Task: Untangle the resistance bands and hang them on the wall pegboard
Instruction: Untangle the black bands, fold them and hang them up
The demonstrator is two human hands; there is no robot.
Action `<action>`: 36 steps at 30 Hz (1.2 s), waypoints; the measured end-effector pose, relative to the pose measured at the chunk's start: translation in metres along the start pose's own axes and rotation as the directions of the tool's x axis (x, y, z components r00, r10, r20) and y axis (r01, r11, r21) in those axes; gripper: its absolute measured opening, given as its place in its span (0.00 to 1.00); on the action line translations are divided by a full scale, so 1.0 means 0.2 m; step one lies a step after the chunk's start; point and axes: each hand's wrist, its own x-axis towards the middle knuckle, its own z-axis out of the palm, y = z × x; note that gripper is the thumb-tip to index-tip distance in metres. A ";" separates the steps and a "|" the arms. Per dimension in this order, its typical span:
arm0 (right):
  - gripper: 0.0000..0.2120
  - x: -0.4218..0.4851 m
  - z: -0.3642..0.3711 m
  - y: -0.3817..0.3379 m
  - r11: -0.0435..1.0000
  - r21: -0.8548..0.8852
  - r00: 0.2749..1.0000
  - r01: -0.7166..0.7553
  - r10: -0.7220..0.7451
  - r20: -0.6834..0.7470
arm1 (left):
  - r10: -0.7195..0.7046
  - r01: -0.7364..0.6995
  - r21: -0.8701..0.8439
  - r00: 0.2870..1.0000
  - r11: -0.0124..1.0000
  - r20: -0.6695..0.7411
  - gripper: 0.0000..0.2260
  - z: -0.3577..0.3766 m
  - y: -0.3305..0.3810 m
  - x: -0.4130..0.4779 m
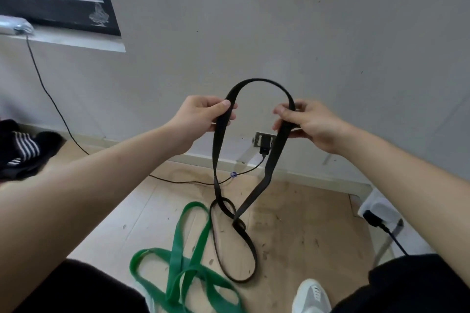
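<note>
The black band [281, 141] is pinched by the left hand [201, 115] and right hand [307, 122], one strand each, loop arched between; the twisted tail is draped on the floor [305, 211] right by the green band [176, 259].

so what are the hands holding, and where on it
Both hold the black band, just below its top arch: left hand pinches the left strand, right hand the right strand.
</note>
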 end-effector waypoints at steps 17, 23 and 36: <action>0.06 0.02 -0.05 0.04 1.000 0.010 1.000 0.022 -0.023 0.019 | 0.036 -0.038 -0.111 0.999 0.993 -0.021 0.05 -0.11 0.07 -0.03; 0.12 0.00 -0.02 0.05 0.998 -0.042 0.988 0.045 -0.038 0.150 | 0.085 -0.082 -0.230 0.996 0.970 0.004 0.08 -0.08 0.08 -0.03; 0.16 -0.03 0.29 0.08 0.980 -0.110 0.938 0.163 -0.120 0.325 | 0.118 -0.095 -0.405 0.993 0.910 0.032 0.12 0.04 0.15 -0.03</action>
